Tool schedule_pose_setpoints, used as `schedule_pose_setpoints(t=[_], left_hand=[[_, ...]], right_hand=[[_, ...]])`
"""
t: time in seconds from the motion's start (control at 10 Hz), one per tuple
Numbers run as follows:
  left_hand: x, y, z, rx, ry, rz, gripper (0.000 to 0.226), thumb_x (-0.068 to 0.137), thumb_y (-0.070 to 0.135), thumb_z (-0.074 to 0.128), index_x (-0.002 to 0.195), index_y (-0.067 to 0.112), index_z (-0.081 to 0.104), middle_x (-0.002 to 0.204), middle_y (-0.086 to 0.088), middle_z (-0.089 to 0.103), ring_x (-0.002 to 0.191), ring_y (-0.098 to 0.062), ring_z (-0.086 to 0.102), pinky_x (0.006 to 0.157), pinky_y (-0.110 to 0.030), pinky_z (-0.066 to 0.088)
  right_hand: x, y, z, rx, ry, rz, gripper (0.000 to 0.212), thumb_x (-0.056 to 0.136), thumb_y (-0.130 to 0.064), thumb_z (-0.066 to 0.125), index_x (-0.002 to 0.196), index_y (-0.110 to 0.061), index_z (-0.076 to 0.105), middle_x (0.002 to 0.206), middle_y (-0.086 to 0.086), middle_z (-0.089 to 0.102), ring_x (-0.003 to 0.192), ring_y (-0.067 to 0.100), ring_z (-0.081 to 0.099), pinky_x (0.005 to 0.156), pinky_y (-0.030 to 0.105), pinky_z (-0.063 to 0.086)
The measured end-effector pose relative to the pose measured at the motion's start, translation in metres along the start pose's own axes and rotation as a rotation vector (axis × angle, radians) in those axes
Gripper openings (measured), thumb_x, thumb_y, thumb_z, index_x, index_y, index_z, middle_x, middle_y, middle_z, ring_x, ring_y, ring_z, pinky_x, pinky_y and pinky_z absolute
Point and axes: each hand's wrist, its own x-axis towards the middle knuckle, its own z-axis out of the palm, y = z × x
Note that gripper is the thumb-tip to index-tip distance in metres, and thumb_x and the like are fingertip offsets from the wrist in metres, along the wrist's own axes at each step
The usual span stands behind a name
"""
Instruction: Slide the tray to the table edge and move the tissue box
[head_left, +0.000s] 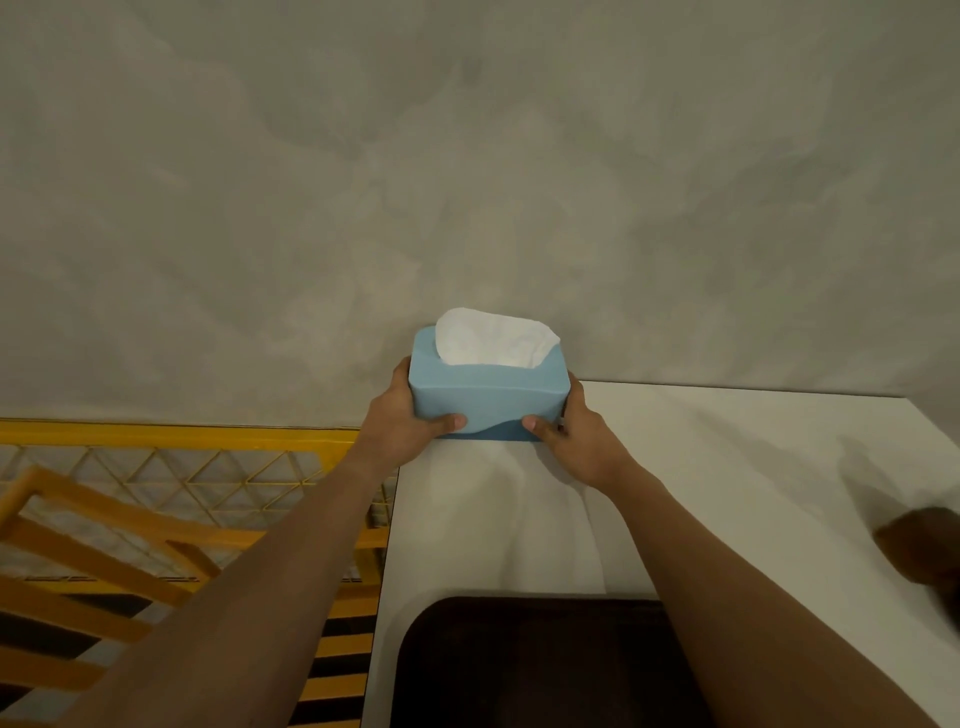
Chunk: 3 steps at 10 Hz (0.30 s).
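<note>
Tissue box, pale blue cardboard (485, 397) — clasped between left hand (402, 423) and right hand (576, 436); dark brown tray (535, 665) apparently already at the white table's (727, 467) near edge.

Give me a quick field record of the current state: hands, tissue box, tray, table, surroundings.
left hand: gripping the left end of the tissue box, thumb on its near face
right hand: gripping the right end, thumb on the near face
tissue box: blue, white tissue sticking out on top, held at the table's far left corner by the wall
tray: dark, at the table's near edge, between the forearms
table: white
surroundings: yellow rack to the left, grey wall behind
</note>
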Motion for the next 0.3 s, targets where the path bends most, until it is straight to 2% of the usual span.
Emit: schedule_pose_setpoints(t=[0.1,0.2,0.3], left_hand=[[0.0,0.009,-0.002,0.026,-0.025,-0.042,0.103,0.069,0.036,0.091,0.151,0.028,0.029,0.128,0.008,0.055,0.113,-0.017,0.055,0.072,-0.014,0.046],[0.0,0.017,-0.01,0.043,-0.077,-0.114,0.122,0.065,0.034,0.094,0.157,0.021,0.015,0.135,0.002,0.052,0.127,-0.027,0.053,0.09,-0.032,0.049],[-0.012,0.031,-0.018,0.101,-0.07,-0.179,0.147,0.058,0.039,0.097,0.16,0.019,-0.007,0.161,-0.005,0.032,0.145,-0.029,0.035,0.111,-0.042,0.037]], right_hand=[[-0.002,-0.011,-0.004,-0.011,-0.043,0.023,0.085,0.097,-0.041,0.064,0.158,-0.025,0.007,0.145,0.0,0.049,0.124,0.017,0.05,0.098,0.027,0.038],[-0.003,-0.019,-0.014,-0.013,-0.079,0.054,0.09,0.096,-0.039,0.068,0.158,-0.021,0.006,0.148,0.006,0.047,0.135,0.028,0.048,0.096,0.027,0.037],[-0.016,-0.028,-0.023,-0.089,-0.067,0.101,0.113,0.089,-0.046,0.074,0.16,-0.013,-0.007,0.159,0.009,0.036,0.144,0.032,0.038,0.104,0.03,0.035]])
